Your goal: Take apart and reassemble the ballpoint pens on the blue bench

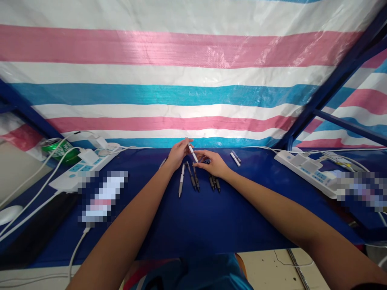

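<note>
Between my two hands, above the blue table (187,225), is a slim white pen (192,153), held at a slant. My left hand (179,154) pinches its upper end. Fingers of my right hand (211,162) close on its lower end. Below them on the table lie a white pen with a grey grip (182,180) and two dark pens (193,177). Several black pens (214,183) lie partly under my right hand. Another pen (163,162) shows only in part beside my left wrist. Right of my right hand, a white pen (235,159) lies against a greyish one.
At left are a white power strip (90,169), a green can (60,152), a blurred phone-like slab (104,197) and a white mouse (10,214). A second power strip (308,173) with plugs and cables sits at right. Striped sheeting (193,96) hangs behind, between blue posts.
</note>
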Demonstrator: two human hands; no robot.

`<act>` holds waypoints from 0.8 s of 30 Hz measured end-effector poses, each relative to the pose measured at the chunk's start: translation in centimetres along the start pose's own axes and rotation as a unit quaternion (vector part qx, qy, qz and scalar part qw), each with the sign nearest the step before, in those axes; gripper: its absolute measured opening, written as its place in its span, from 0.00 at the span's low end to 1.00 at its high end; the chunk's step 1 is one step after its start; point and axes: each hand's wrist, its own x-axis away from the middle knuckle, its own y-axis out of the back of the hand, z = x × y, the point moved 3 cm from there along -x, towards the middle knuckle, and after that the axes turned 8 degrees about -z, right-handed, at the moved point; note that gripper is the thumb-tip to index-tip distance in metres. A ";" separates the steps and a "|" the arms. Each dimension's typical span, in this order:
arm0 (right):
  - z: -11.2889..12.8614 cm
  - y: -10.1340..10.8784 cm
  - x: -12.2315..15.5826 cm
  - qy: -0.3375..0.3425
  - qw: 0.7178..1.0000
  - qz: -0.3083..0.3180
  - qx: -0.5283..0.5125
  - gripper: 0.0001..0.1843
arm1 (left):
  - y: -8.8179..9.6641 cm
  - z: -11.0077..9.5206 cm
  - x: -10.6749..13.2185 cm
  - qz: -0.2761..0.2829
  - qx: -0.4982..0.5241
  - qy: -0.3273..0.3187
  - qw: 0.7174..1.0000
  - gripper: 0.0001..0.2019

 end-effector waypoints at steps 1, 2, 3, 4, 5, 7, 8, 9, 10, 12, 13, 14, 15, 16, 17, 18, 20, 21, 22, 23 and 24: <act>-0.1 0.0 0.0 -0.005 1.000 -0.004 -0.005 0.31 | -0.1 -0.1 0.1 0.008 -0.010 0.000 1.000 0.24; -0.1 0.0 0.0 -0.009 1.000 -0.005 -0.007 0.32 | -0.2 -0.2 0.2 0.016 -0.018 0.001 1.000 0.24; 0.0 0.0 0.1 -0.011 1.000 -0.005 -0.007 0.32 | -0.3 -0.3 0.3 0.021 -0.025 0.003 0.999 0.23; 0.0 0.0 0.1 -0.011 1.000 -0.003 -0.007 0.33 | -0.4 -0.3 0.4 0.026 -0.028 0.006 0.999 0.23; 0.2 0.0 0.1 -0.010 1.000 -0.001 -0.008 0.33 | -0.4 -0.3 0.4 0.028 -0.028 0.010 0.999 0.23; 0.4 -0.1 0.2 -0.009 1.000 0.005 -0.015 0.35 | -0.3 -0.2 0.3 0.031 -0.024 0.019 0.999 0.23; 0.5 -0.1 0.2 -0.011 1.000 0.008 -0.019 0.35 | -0.2 -0.2 0.2 0.028 -0.018 0.024 0.999 0.22; 0.4 -0.1 0.2 -0.016 1.000 0.006 -0.024 0.34 | -0.1 -0.1 0.1 0.020 -0.008 0.026 0.999 0.22; 0.3 -0.1 0.2 -0.024 0.999 0.000 -0.032 0.32 | 0.1 -0.1 0.0 0.008 0.006 0.028 1.000 0.22; -0.4 0.1 0.0 -0.052 0.997 -0.031 -0.053 0.26 | 0.4 -0.1 -0.3 -0.019 0.042 0.034 0.998 0.20; -0.8 0.2 -0.1 -0.070 0.994 -0.052 -0.068 0.24 | 0.5 -0.1 -0.3 -0.030 0.059 0.039 0.997 0.19; -1.3 0.4 -0.2 -0.089 0.989 -0.075 -0.086 0.23 | 0.5 -0.1 -0.4 -0.035 0.072 0.045 0.996 0.18; -1.8 0.5 -0.3 -0.109 0.984 -0.093 -0.106 0.23 | 0.6 -0.1 -0.4 -0.037 0.080 0.049 0.995 0.18; -2.3 0.7 -0.4 -0.127 0.978 -0.109 -0.124 0.23 | 0.6 -0.2 -0.4 -0.036 0.084 0.051 0.994 0.17; -2.6 0.8 -0.5 -0.142 0.972 -0.125 -0.139 0.24 | 0.6 -0.2 -0.4 -0.034 0.086 0.052 0.994 0.17; -2.9 1.0 -0.6 -0.156 0.967 -0.138 -0.150 0.24 | 0.5 -0.2 -0.3 -0.032 0.086 0.051 0.994 0.17; -3.3 1.2 -0.6 -0.176 0.958 -0.160 -0.162 0.25 | 0.5 -0.2 -0.3 -0.031 0.084 0.047 0.995 0.17; -3.4 1.3 -0.6 -0.183 0.955 -0.165 -0.165 0.25 | 0.5 -0.1 -0.2 -0.033 0.082 0.046 0.995 0.16; -3.4 1.3 -0.6 -0.187 0.954 -0.166 -0.166 0.25 | 0.5 -0.1 -0.2 -0.036 0.081 0.045 0.995 0.16; -3.4 1.3 -0.6 -0.188 0.954 -0.165 -0.164 0.25 | 0.5 -0.1 -0.3 -0.041 0.079 0.044 0.995 0.16; -3.4 1.3 -0.6 -0.186 0.956 -0.165 -0.159 0.25 | 0.5 0.0 -0.3 -0.046 0.079 0.042 0.995 0.16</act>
